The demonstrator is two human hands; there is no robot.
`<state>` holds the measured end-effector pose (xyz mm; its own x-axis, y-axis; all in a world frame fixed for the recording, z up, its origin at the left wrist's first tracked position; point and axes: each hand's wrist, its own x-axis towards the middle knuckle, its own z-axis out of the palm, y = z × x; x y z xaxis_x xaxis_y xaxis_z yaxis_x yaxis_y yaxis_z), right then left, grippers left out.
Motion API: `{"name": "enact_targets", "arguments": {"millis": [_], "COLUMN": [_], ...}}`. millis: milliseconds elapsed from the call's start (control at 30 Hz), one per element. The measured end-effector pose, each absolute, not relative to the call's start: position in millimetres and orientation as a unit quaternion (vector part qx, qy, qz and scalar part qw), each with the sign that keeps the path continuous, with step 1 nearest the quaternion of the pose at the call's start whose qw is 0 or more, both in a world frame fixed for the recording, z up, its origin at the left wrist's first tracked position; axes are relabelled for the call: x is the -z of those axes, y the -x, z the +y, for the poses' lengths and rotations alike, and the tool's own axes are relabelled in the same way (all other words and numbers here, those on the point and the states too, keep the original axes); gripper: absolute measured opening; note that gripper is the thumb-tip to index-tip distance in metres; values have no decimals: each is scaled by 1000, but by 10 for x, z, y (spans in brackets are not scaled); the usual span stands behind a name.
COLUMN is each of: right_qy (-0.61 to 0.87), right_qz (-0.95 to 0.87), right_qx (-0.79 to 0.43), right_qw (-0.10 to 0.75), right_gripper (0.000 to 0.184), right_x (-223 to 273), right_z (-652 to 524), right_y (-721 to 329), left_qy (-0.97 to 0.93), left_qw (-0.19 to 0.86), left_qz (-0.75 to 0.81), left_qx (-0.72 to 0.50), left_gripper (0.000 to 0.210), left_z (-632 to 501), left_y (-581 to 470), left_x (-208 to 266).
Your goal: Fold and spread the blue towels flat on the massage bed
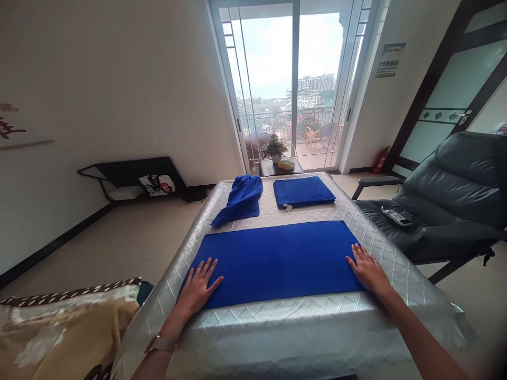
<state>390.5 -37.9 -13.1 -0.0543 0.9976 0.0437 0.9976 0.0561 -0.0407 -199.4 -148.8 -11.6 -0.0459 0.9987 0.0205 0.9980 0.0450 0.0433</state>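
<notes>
A blue rectangular cloth lies flat and smooth across the near part of the table. My left hand rests on its left end, palm down with the fingers spread. On the right end lies my right hand, also palm down and stretched out, partly over the cloth's edge. Beyond the cloth, a neatly folded blue cloth with a small white tag sits at the far right of the table. To its left is a crumpled blue cloth.
A silvery quilted cover drapes over the table. To the right stands a dark reclining chair with a handheld device on its seat. At lower left is a patterned blanket. A potted plant stands behind the table.
</notes>
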Motion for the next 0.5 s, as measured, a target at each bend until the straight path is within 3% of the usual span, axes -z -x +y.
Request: {"name": "enact_targets", "arguments": {"millis": [267,500], "right_qy": [678,544], "right_qz": [-731,-827], "right_qx": [29,-64], "right_qw": [71,127], "right_gripper": [67,65], "right_x": [153,-305], "right_z": [-413,-543], "right_y": [-3880,-2364], "left_qy": [-684,-765], "left_qw": [-37,9], "left_qz": [727,638], "left_qx": [-42,-85], "left_gripper": [73,70], "left_z": [-1504,-1003], "left_y": [2030,673], "left_x": [150,-206]}}
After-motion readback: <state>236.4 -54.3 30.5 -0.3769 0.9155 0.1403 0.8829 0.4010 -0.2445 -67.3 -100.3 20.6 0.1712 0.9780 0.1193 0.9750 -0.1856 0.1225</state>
